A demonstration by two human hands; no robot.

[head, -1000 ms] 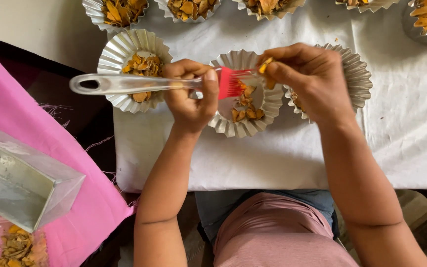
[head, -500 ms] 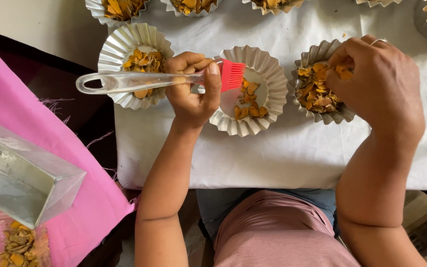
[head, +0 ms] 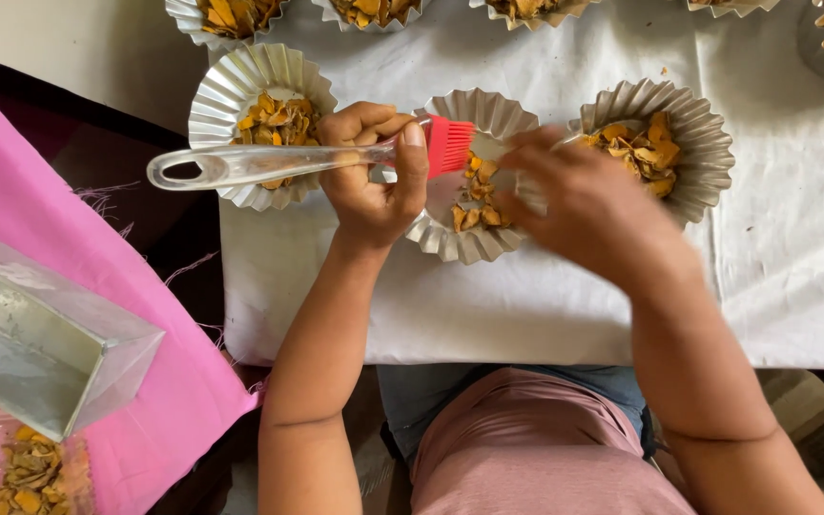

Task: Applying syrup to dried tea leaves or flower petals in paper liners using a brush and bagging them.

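Red bristles: the silicone pastry brush (head: 317,160) lies crosswise in my left hand (head: 374,181), red head toward my right hand, clear handle running out to the left over the neighbouring cup.
Left hand: closed in a fist round the brush near its head, thumb on top; I judge that grip keeps the bristles steady just above the middle cup.
Right hand: my right hand (head: 588,205) is blurred just right of the brush head, over the far edge of the middle cup; I cannot tell whether its fingers are pinched or loose, or whether they hold anything.
Middle cup: a fluted foil cup (head: 469,176) sits between my two hands, part hidden by both, with a few orange-yellow dried pieces (head: 474,195) inside.
Left cup: a fuller foil cup (head: 259,119) lies beyond my left wrist, under the handle.
Right cup: another filled foil cup (head: 655,143) sits just beyond my right hand, untouched.
Surface: all cups rest on a white cloth (head: 526,305) spread over the worktop, probably to catch crumbs.
Off to my left: a metal loaf tin (head: 40,343) on pink fabric (head: 174,381), well apart from both hands.
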